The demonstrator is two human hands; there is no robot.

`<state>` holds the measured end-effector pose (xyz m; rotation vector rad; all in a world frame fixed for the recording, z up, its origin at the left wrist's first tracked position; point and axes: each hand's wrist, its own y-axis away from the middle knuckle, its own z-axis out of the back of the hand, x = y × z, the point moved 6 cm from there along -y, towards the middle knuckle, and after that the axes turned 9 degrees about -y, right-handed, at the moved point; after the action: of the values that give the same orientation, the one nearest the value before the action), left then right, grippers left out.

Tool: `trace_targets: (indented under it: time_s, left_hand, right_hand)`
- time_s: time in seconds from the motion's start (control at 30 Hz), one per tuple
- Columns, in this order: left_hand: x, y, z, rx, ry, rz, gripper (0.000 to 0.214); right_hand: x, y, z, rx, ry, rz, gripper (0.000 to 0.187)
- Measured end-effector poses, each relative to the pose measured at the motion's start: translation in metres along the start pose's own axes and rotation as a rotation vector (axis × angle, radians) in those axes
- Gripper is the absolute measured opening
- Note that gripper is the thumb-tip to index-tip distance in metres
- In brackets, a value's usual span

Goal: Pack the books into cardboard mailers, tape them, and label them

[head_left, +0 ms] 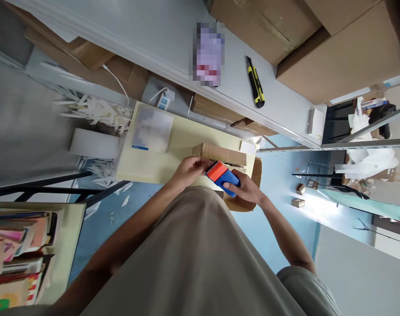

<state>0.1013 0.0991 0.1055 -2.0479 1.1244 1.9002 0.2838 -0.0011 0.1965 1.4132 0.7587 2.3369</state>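
While the right hand closes its grip around the lower blue body of a toothed blue-and-red tool, the red end projects toward the left hand, whose grip cannot be told; beyond, a cardboard box lies toward the yellow desk's right edge.

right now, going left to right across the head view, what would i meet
Stacked papers, pale packet with a blue strip, red-and-blue tape dispenser held in the right grip, yellow-and-black cutter, small white box at the bench's far right.
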Motion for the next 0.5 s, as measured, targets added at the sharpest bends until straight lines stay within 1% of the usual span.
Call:
trace_targets:
  time_s: [0.07, 0.13, 0.17, 0.23, 0.33, 0.4, 0.5]
  left_hand:
    - [0.012, 0.004, -0.003, -0.077, 0.027, 0.010, 0.054]
    - [0.021, 0.008, 0.001, -0.158, 0.054, 0.018, 0.051]
    - [0.025, 0.008, 0.007, -0.201, 0.064, 0.024, 0.051]
    - [0.034, 0.006, 0.024, -0.297, 0.072, 0.038, 0.051]
    - [0.053, -0.005, 0.050, -0.419, 0.092, 0.060, 0.056]
    - [0.069, -0.014, 0.056, -0.456, 0.132, 0.087, 0.058]
    - [0.091, -0.024, 0.053, -0.483, 0.197, 0.129, 0.059]
  right_hand:
    - [0.005, 0.002, 0.008, 0.035, 0.058, -0.049, 0.060]
    - [0.010, 0.009, 0.021, 0.104, 0.123, -0.127, 0.060]
    - [0.013, 0.014, 0.030, 0.138, 0.155, -0.172, 0.060]
    - [0.020, 0.024, 0.050, 0.180, 0.207, -0.255, 0.059]
    - [0.040, 0.032, 0.077, 0.169, 0.252, -0.321, 0.058]
    - [0.059, 0.028, 0.085, 0.153, 0.281, -0.314, 0.060]
    - [0.086, 0.015, 0.079, 0.152, 0.306, -0.305, 0.062]
